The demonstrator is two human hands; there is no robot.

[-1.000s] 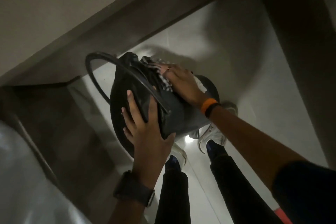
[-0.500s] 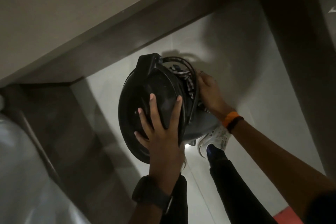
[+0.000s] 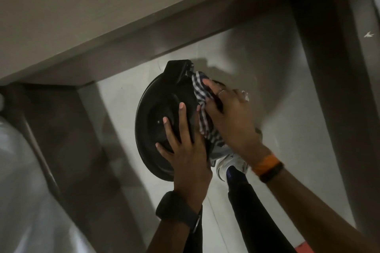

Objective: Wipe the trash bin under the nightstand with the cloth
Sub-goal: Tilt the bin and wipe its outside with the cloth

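Left grip (image 3: pixel 185 150) splayed flat on trash bin (image 3: pixel 152 113); right grip (image 3: pixel 232 117) presses cloth (image 3: pixel 202 96), hiding bin's side

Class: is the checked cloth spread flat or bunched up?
Bunched: the cloth is crumpled under the right hand against the bin.

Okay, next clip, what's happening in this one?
A person is cleaning a round black plastic trash bin, held tipped above the pale tiled floor beside a brown wooden nightstand. The left hand lies flat against the bin's round dark face, steadying it. The right hand presses a blue-and-white checked cloth against the bin's side near the hinge. Wiping is underway.
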